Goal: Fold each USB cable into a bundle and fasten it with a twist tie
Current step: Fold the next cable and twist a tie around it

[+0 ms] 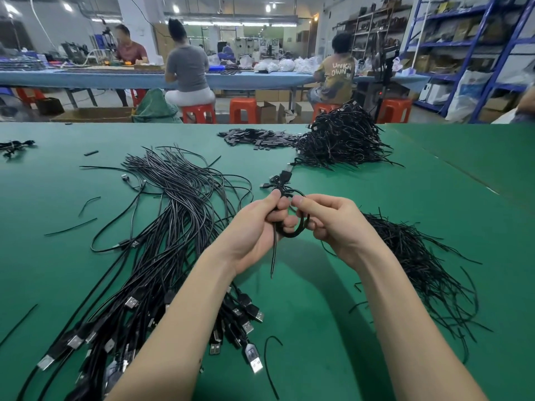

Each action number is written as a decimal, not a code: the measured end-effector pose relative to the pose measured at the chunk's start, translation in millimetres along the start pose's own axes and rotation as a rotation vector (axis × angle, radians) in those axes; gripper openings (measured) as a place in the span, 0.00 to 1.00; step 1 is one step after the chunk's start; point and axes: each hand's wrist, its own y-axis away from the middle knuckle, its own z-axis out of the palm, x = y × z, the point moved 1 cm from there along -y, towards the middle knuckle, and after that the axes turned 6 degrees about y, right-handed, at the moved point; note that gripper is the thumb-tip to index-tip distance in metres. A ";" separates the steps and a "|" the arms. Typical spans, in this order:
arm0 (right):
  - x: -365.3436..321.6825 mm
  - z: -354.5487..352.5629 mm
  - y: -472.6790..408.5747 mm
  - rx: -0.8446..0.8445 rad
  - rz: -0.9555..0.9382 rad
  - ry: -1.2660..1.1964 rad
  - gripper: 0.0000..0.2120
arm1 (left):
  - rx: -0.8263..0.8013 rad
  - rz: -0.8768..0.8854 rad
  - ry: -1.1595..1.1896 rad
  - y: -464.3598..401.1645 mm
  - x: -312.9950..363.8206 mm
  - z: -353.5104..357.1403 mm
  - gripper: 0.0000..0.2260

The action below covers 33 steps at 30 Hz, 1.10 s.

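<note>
Gripping the folded USB cable (292, 227) in our left hand (257, 227), we keep its loops together; our right hand (333, 224) pinches the twist tie (273, 256) to fasten it.

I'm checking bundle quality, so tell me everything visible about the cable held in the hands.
The cable bundle is thin, black and looks plastic-coated, folded into a small loop held above the green table. The left hand and right hand both pinch it near the top. Its connector ends stick out away from the person, and one thin black strand hangs below. No finished tie is discernible.
</note>
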 end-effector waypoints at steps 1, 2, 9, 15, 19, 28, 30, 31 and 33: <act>0.2 1.7 -0.9 0.033 0.002 -0.025 0.06 | 0.052 0.049 -0.069 -1.9 -3.8 0.3 0.15; 0.8 3.6 -1.6 0.056 0.005 -0.045 0.05 | 0.103 0.106 -0.178 -3.5 -7.2 0.1 0.14; 4.1 5.2 -1.3 0.131 -0.092 -0.089 0.02 | 0.207 0.264 -0.839 -4.6 -22.0 -3.6 0.13; 13.4 6.7 -5.2 0.202 -0.136 -0.029 0.02 | 0.040 0.165 -0.694 -2.9 -24.2 -2.3 0.13; 13.5 3.1 -6.2 0.121 -0.164 0.140 0.03 | 0.097 0.148 -0.827 -4.2 -25.5 -6.1 0.12; 14.0 -3.1 -5.1 0.123 -0.245 0.284 0.03 | -0.056 -0.013 -0.927 -5.0 -25.8 -3.1 0.10; 17.9 -4.9 -7.8 0.176 -0.210 0.210 0.11 | -0.030 -0.025 -0.816 -5.6 -26.6 -0.4 0.07; 18.4 -5.6 -8.4 0.197 -0.187 0.182 0.14 | 0.001 -0.034 -0.717 -5.7 -28.3 1.2 0.06; 17.7 -7.6 -7.8 0.200 -0.143 0.127 0.16 | 0.068 -0.040 -0.544 -7.0 -32.5 2.8 0.04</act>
